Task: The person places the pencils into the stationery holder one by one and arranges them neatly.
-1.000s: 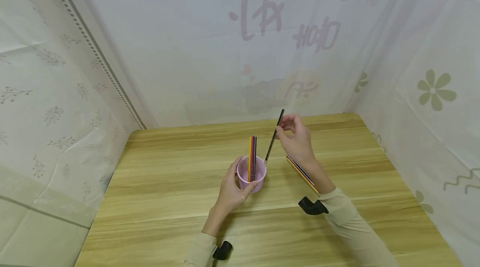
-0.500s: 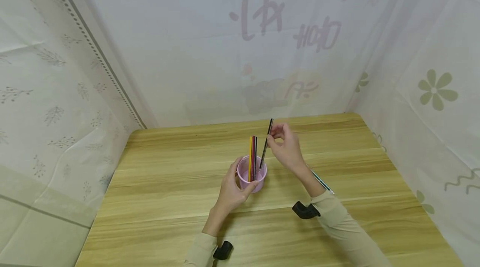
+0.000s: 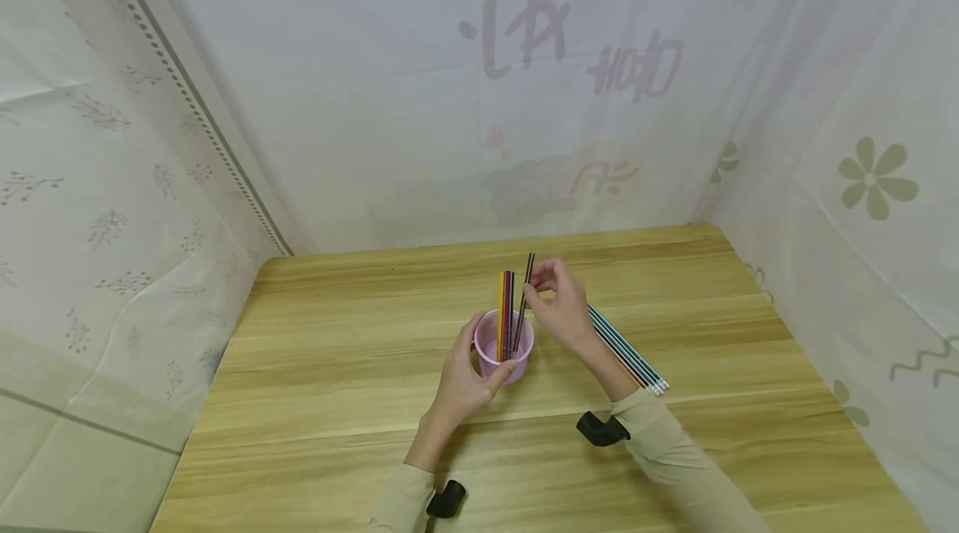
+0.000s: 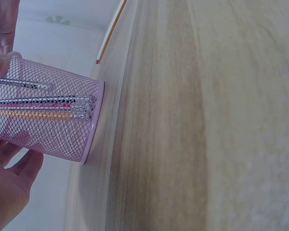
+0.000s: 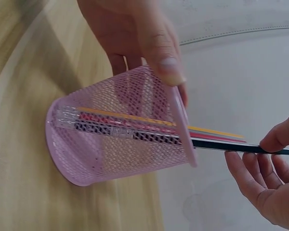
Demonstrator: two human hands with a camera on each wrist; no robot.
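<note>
A pink mesh pencil cup (image 3: 516,375) stands upright on the wooden table. My left hand (image 3: 463,383) grips its side, thumb near the rim. Several pencils (image 3: 505,300), yellow, red and dark, lean together inside with their lower ends at the bottom. Between thumb and fingers, my right hand (image 3: 563,310) pinches a dark striped pencil (image 3: 529,268). That pencil's lower end is within the cup, above the bottom, as the left wrist view shows through the mesh (image 4: 62,139). My right forearm partly covers a row of pencils (image 3: 625,348) lying on the table.
The wooden table (image 3: 337,350) runs back to a pale printed curtain (image 3: 375,100), with more curtain at both sides. A black wrist mount (image 3: 603,430) sits on the right sleeve, another mount (image 3: 447,500) on the left.
My right hand has moved left and toward me, bringing the dark pencil from the cup's rim down into it. More of the row of pencils shows beside my forearm. The left hand stays put.
</note>
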